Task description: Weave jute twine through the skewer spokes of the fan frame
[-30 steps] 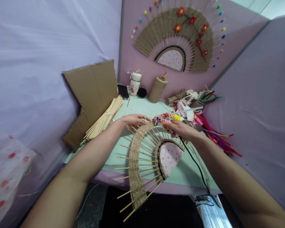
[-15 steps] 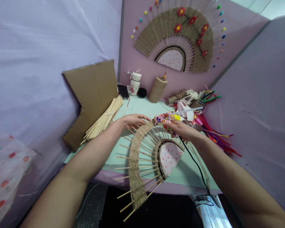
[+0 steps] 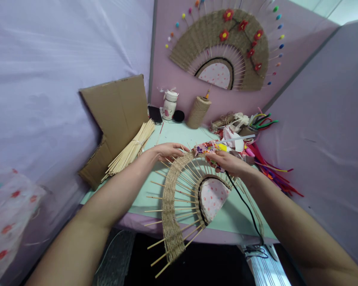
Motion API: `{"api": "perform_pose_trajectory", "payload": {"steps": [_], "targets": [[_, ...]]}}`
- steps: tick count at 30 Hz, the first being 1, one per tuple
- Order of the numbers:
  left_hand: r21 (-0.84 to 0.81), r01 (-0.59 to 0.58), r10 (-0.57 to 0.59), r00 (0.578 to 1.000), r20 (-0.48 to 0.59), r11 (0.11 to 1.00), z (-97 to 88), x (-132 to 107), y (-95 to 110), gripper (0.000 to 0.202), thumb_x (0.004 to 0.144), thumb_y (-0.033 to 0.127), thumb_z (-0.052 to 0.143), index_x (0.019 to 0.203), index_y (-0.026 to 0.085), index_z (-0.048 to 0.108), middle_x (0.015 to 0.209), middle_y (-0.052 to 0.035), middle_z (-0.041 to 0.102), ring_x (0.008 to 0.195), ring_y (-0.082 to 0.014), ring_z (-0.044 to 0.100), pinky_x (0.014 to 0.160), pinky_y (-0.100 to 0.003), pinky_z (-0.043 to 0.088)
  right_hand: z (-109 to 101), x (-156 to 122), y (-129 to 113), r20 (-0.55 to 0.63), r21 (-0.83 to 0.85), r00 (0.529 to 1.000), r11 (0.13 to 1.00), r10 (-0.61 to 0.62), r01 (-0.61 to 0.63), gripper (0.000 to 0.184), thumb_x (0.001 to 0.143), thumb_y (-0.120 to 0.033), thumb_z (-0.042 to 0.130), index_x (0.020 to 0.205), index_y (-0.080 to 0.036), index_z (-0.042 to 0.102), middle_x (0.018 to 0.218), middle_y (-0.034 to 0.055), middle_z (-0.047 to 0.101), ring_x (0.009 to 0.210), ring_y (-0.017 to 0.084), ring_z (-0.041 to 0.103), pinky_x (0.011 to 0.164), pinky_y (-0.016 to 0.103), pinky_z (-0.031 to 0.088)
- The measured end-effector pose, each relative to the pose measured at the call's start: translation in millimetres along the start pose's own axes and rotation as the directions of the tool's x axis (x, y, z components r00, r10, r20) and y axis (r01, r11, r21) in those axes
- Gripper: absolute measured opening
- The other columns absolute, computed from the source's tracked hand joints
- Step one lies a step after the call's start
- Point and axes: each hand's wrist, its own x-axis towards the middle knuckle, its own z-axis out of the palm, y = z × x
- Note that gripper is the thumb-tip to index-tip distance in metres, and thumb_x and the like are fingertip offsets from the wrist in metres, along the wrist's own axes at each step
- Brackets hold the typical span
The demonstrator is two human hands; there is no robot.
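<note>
A half-round woven fan (image 3: pixel 169 198) of twine and thin sticks hangs partly over the table's front edge, with a dotted cloth half-circle (image 3: pixel 214 197) at its centre. At its far upper rim, my left hand (image 3: pixel 172 151) is closed on the fan among the stick ends. My right hand (image 3: pixel 226 162) is wrapped round a flower-patterned glue gun (image 3: pixel 207 147), whose black cord (image 3: pixel 247 202) runs down to the right. A pale glue stick (image 3: pixel 241 138) juts from its back. The gun's nozzle end lies close to the fan's rim beside my left fingers; whether it touches is hidden.
Left stand a bent cardboard sheet (image 3: pixel 119 107) and a bundle of sticks (image 3: pixel 131 149). Behind are a white bottle (image 3: pixel 169 105) and a twine spool (image 3: pixel 198 112). Pipe cleaners (image 3: pixel 271 171) and scissors (image 3: pixel 265 122) lie right. A finished fan (image 3: pixel 197 39) hangs on the back wall.
</note>
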Motion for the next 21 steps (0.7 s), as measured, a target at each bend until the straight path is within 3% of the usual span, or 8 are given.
{"api": "perform_pose_trajectory", "payload": {"steps": [8, 13, 17, 21], "targets": [[-0.005, 0.006, -0.006, 1.000, 0.005, 1.000, 0.9, -2.0, 1.8, 0.048, 0.069, 0.025, 0.076, 0.115, 0.024, 0.063, 0.078, 0.0019, 0.067, 0.055, -0.0087, 0.057, 0.044, -0.016, 0.034, 1.4, 4.6, 2.8, 0.008, 0.087, 1.000, 0.996, 0.005, -0.006, 0.031, 0.085, -0.047, 0.057, 0.071, -0.020, 0.062, 0.071, 0.0031, 0.055, 0.062, 0.013, 0.048, 0.047, 0.022, 0.040], [-0.012, 0.004, -0.004, 1.000, -0.001, 1.000, 0.1, -1.9, 1.2, 0.047, 0.068, 0.025, 0.077, 0.113, 0.024, 0.063, 0.079, 0.0014, 0.067, 0.056, -0.0086, 0.057, 0.043, -0.015, 0.033, -0.4, 3.2, 4.9, -0.172, 0.056, 0.983, 0.996, -0.058, 0.068, 0.032, 0.083, -0.049, 0.057, 0.075, -0.019, 0.060, 0.072, 0.0030, 0.057, 0.062, 0.013, 0.050, 0.049, 0.022, 0.042], [-0.017, -0.001, 0.000, 0.999, -0.039, 1.000, 1.3, -2.0, 0.9, 0.044, 0.068, 0.023, 0.077, 0.110, 0.023, 0.062, 0.077, 0.0017, 0.065, 0.056, -0.0087, 0.056, 0.044, -0.017, 0.035, -25.1, -16.5, 21.3, -0.354, -0.121, 0.927, 0.989, -0.123, 0.085, 0.034, 0.083, -0.052, 0.054, 0.079, -0.018, 0.059, 0.065, 0.0015, 0.055, 0.057, 0.013, 0.049, 0.050, 0.024, 0.041], [-0.032, 0.008, -0.011, 0.995, -0.099, 0.999, 2.3, -0.7, 0.0, 0.042, 0.068, 0.021, 0.076, 0.107, 0.021, 0.060, 0.074, 0.0022, 0.064, 0.059, -0.0111, 0.059, 0.052, -0.021, 0.043, -66.1, -56.8, 65.3, -0.471, -0.343, 0.857, 0.938, -0.209, 0.040, 0.032, 0.081, -0.049, 0.053, 0.094, -0.020, 0.059, 0.072, 0.0052, 0.062, 0.061, 0.018, 0.056, 0.054, 0.029, 0.043]]}}
